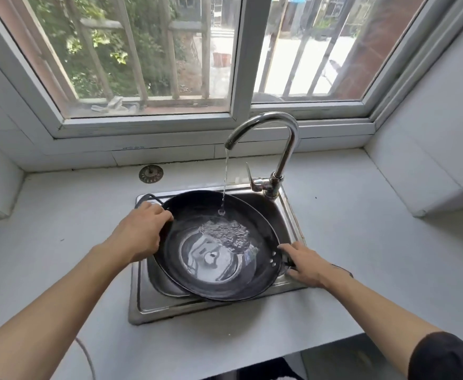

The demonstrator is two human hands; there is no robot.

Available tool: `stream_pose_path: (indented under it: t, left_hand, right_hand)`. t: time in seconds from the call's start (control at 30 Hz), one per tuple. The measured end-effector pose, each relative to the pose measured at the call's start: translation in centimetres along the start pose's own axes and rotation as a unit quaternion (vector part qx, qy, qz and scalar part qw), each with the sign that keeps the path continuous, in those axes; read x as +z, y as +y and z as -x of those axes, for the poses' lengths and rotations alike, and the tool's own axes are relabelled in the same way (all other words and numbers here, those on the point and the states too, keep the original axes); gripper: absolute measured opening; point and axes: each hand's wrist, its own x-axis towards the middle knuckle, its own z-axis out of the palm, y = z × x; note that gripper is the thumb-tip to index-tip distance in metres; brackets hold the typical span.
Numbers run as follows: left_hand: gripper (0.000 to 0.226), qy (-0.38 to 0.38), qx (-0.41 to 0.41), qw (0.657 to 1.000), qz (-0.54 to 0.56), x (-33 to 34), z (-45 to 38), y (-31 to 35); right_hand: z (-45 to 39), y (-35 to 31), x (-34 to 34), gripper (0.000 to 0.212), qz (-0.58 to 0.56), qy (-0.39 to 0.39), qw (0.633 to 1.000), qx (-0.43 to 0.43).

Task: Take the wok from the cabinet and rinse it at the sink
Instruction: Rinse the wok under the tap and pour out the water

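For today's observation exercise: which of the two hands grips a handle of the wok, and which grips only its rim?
The right hand grips the riveted side handle of the wok. The left hand holds the bare rim, beside the far loop handle.

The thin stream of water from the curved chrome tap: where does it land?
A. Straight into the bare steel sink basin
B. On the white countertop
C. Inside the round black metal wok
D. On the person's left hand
C: the thin stream of water falls from the curved chrome tap into the round black metal wok, where it pools.
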Motion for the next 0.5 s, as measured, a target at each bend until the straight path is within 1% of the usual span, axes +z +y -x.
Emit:
stream_pose_path:
  t: [0.1, 0.17, 0.2, 0.27, 0.33, 0.37, 0.5]
  left_hand:
    - [0.05, 0.027, 0.02, 0.999, -0.012, -0.1, 0.3, -0.1]
    - [0.054, 0.047, 0.045, 0.997, -0.051, 0.0, 0.1, -0.4]
    - [0.058, 0.051, 0.044, 0.995, -0.069, -0.1, -0.2, -0.6]
    - [0.065, 0.029, 0.001, 0.996, -0.082, -0.8, -1.0, -1.1]
    - [0.071, -0.019, -0.037, 0.993, -0.111, -1.4, -2.0, -1.6]
    - [0.073, -0.053, -0.044, 0.988, -0.139, -1.7, -2.6, -1.8]
    - [0.077, -0.135, 0.001, 0.973, -0.188, -1.9, -4.0, -1.9]
  right_hand:
    - [0.5, 0.1, 0.9, 0.068, -0.015, 0.02, 1.0, 0.01]
    - [0.4, 0.2, 1.1, 0.068, -0.021, 0.029, 0.999, 0.011]
    - [0.3, 0.3, 1.2, 0.068, -0.032, 0.028, 0.999, 0.011]
    - [-0.1, 0.7, 1.3, 0.068, -0.058, 0.031, 0.998, 0.003]
    - [-0.6, 1.1, 1.3, 0.068, -0.076, 0.046, 0.996, -0.009]
    - [-0.8, 1.3, 1.2, 0.067, -0.078, 0.052, 0.995, -0.017]
    - [-1.2, 1.9, 1.2, 0.065, -0.073, 0.051, 0.995, -0.046]
